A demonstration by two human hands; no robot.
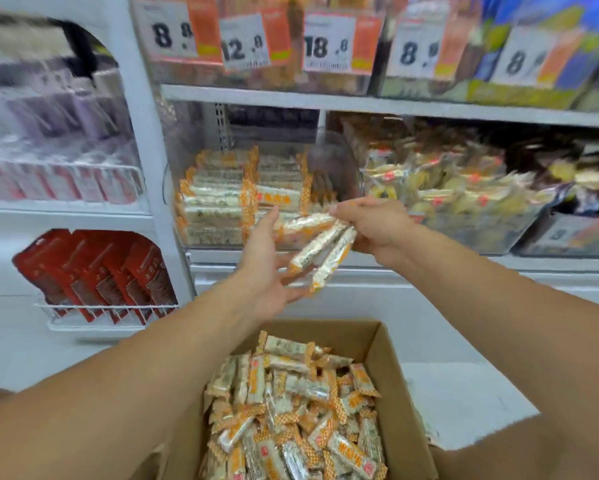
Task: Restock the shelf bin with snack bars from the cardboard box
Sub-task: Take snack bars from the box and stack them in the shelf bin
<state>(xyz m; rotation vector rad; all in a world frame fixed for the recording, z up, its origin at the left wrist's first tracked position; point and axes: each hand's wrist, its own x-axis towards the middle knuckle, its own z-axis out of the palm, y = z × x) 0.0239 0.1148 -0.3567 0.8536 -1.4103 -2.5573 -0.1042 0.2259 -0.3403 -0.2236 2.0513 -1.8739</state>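
- Head view, nearest zone: an open cardboard box (388, 344) sits at the bottom centre, heaped with loose snack bars (291, 410) in orange-and-white wrappers lying at every angle; its brown back wall and right wall stand above the heap.
- Both bare forearms reach forward over the box, one from each lower corner, and hide part of its left and right rims.
- Middle zone: the left hand (266, 268) is spread, palm turned toward the right, fingers straight and apart; its fingertips lie under the lower ends of the held bars (322, 251), touching or nearly so.
- The right hand (377, 226) curls its fingers around the upper ends of that small bundle of bars, which slants down toward the left palm.
- The bundle hangs in front of the white shelf edge (429, 265), just before the front wall of the shelf bin (215, 237).
- Far zone: the clear shelf bin holds bars stacked flat in rows at left and centre; its right part shows open space.
- Neighbours: a second clear bin of yellow wrapped snacks (447, 188) beside it on the right, red packets (97, 275) in a wire rack at lower left.
- Above, a blurred row of price tags (329, 43) fronts the upper shelf.
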